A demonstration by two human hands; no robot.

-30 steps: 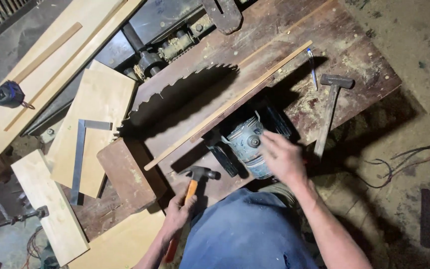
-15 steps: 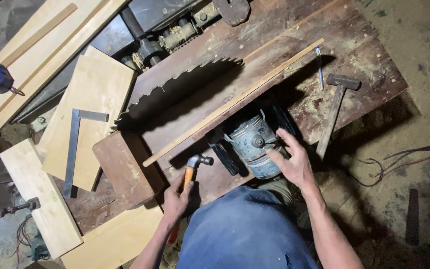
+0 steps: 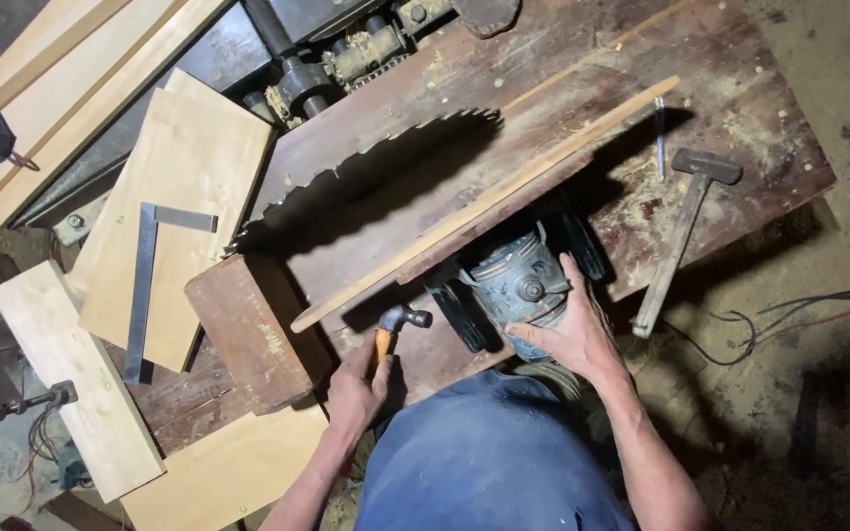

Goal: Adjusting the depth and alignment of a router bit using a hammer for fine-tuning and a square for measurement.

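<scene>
Left hand [image 3: 354,388] grips wooden-handled steel hammer [image 3: 394,326]; right hand [image 3: 571,334] spread on ribbed grey metal motor [image 3: 516,285] beneath rough table [image 3: 740,128].

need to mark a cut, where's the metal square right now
In the head view the metal square lies flat on a pale board at the left, beyond the saw blade, out of both hands' reach.

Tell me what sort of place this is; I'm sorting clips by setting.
Most likely a woodworking shop. A large circular saw blade stands out of a worn table, pale cut boards lie about with a steel square, and the left hand holds a hammer.
</scene>
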